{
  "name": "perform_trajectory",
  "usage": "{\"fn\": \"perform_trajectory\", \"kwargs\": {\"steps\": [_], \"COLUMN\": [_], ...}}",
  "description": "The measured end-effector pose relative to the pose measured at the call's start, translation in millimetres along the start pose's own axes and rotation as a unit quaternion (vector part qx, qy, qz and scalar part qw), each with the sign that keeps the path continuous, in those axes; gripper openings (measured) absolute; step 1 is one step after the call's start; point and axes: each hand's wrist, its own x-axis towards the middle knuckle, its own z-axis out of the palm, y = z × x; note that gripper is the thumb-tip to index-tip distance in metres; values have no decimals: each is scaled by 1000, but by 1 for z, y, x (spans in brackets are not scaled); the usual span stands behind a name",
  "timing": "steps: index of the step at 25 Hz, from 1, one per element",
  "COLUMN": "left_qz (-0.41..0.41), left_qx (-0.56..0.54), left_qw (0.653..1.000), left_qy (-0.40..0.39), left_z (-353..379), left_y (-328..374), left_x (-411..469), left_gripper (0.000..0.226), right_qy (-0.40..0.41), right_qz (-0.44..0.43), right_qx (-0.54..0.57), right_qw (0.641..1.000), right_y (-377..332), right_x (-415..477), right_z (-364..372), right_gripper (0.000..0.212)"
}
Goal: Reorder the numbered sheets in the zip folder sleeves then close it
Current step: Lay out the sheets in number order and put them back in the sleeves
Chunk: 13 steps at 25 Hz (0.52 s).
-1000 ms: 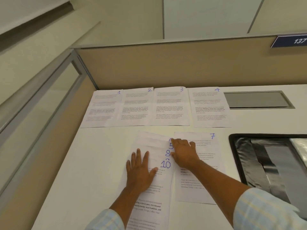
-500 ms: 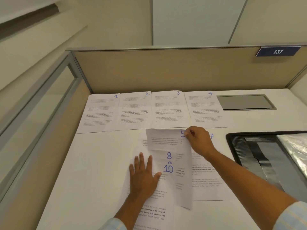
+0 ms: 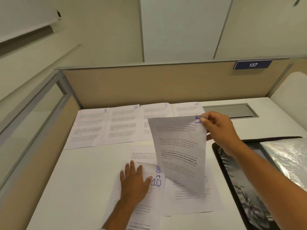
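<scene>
Paper sheet 5 (image 3: 179,146), corner pinched by R hand (image 3: 219,130) — L hand (image 3: 133,185) pins pile (image 3: 157,192).

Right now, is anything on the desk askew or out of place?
The pile under the left hand is fanned and skewed, with the top edge of sheet 8 curled up. Sheet 5 hangs from the right hand, pinched at its corner. Sheets 1 to 4 lie in an even row.

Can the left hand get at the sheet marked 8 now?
Probably yes. The left hand rests flat on the fanned paper stack, beside the bare corner of the white sheet marked 8; the right hand holds the white sheet marked 5 up clear of it.
</scene>
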Motion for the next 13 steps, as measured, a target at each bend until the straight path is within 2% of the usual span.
{"fn": "perform_trajectory", "kwargs": {"steps": [1,3,6,9,13], "left_qz": [15,45,53,39,-2], "left_qx": [-83,-278,-472,-569,-598], "left_qw": [996,956,878,819,800], "left_qy": [39,79,59,62,50], "left_z": [-7,-22,-45,-53,-43], "left_y": [12,46,103,155,216], "left_x": [2,7,11,18,27], "left_gripper": [73,71,61,25,17], "right_qy": [3,10,10,9,4], "right_qz": [-1,-2,1,12,49], "right_qx": [10,30,56,88,131], "right_qw": [1000,1000,998,996,990], "right_y": [-1,1,9,26,66], "right_x": [1,4,11,20,38], "right_z": [-8,-27,-57,-93,-139], "right_gripper": [16,15,14,17,19]}}
